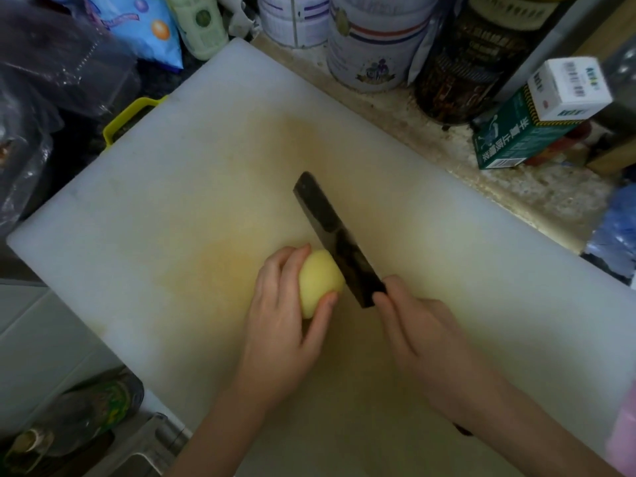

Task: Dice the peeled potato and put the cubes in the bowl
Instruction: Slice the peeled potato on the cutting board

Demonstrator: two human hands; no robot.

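A peeled yellow potato (pixel 318 282) lies on the big white cutting board (pixel 172 201), near its front middle. My left hand (pixel 285 325) grips the potato from the left, fingers over its top and thumb under its near end. My right hand (pixel 423 342) holds a dark cleaver (pixel 335 237) by the handle, index finger lying along the blade's back. The blade stands edge-down against the potato's right end. No bowl is in view.
Tins (pixel 375 43), a dark jar (pixel 475 60) and boxes (pixel 537 118) crowd the counter behind the board. Plastic bags (pixel 51 80) and a yellow handle (pixel 130 115) lie at the left. A bottle (pixel 89 414) and sink rim are at the lower left.
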